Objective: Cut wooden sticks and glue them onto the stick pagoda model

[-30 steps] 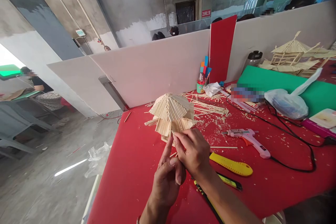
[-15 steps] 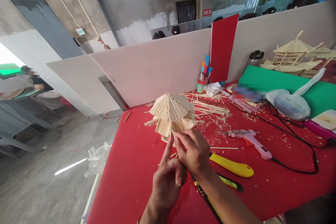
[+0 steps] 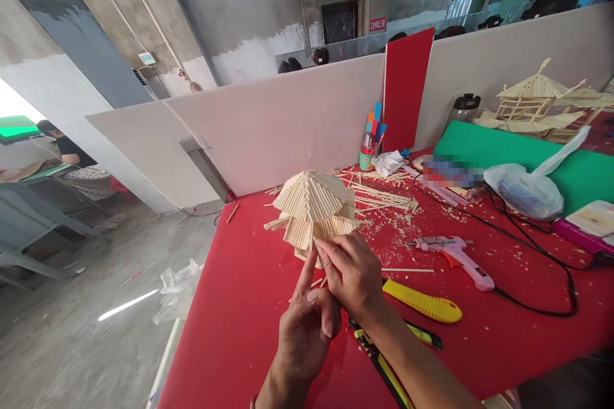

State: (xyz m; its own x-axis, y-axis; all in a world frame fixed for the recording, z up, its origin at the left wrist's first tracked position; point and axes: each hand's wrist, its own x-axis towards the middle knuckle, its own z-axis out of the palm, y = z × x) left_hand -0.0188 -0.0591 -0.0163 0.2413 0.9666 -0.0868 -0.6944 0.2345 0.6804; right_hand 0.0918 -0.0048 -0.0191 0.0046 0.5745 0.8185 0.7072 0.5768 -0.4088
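Observation:
A small pavilion model (image 3: 311,199) built of thin pale wooden sticks, with a two-tiered roof, stands on the red table. At its near lower roof corner, my right hand (image 3: 352,275) pinches the end of a thin wooden stick (image 3: 314,236) between thumb and index finger. The fingers cover most of this stick's end. My left hand (image 3: 309,329) is just below, palm turned up, its index finger stretched up to the same corner. Its other fingers are loosely curled, with nothing seen in them. Part of the model's base is hidden behind the hands.
On the red table (image 3: 230,332), a pink glue gun (image 3: 455,254) with a black cord lies to the right. Nearer are a yellow-handled cutter (image 3: 425,301) and other black-and-yellow tools (image 3: 384,367). Loose sticks (image 3: 384,195) and shavings lie behind the model; a pale partition (image 3: 297,121) stands beyond.
Both hands keep nearly the same position at the roof corner, and the model stays put. Only the camera view has shifted slightly.

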